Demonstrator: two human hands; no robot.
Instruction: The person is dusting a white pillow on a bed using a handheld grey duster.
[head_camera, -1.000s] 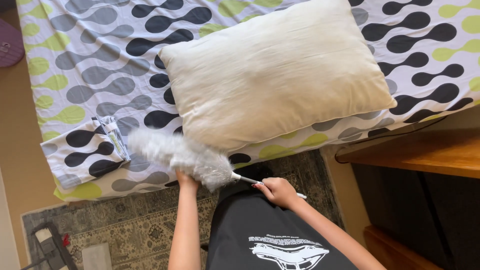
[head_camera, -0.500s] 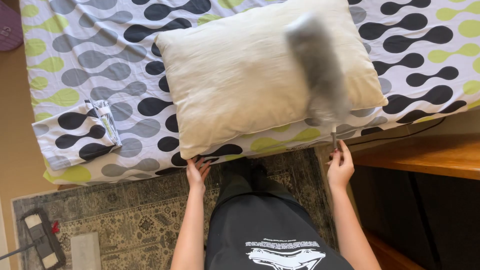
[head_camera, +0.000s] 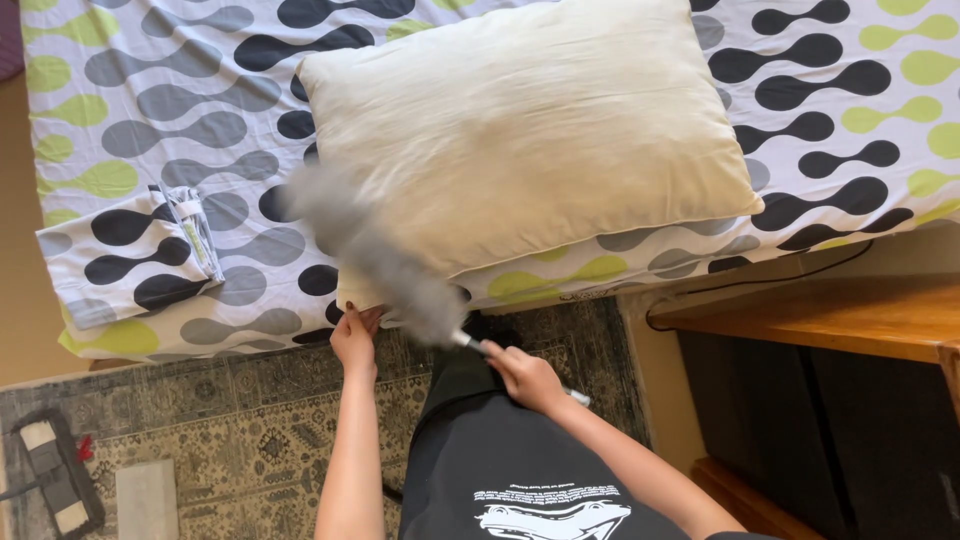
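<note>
1 pillow (head_camera: 520, 130), 1 duster (head_camera: 375, 255), 1 folded pillowcase (head_camera: 130, 255), 1 rug (head_camera: 230, 430), 2 hands (head_camera: 355, 335).

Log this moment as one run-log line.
left hand: grips corner of cream pillow | right hand: holds feather duster, blurred, over pillow's left edge | patterned bedsheet beneath | folded pillowcase at left

Brightness: even, soft daylight; no clear source in view.
Brightest area: cream pillow (head_camera: 520, 130), slightly washed out at its top.
Shadows: faint under the pillow's near edge; deep under the wooden table (head_camera: 830, 320) at right.
Blur: grey feather duster (head_camera: 370, 255) smeared into a streak by motion.
Sharpness: patterned bed sheet (head_camera: 150, 110) and rug (head_camera: 230, 440) crisp.
Glare: none.
</note>
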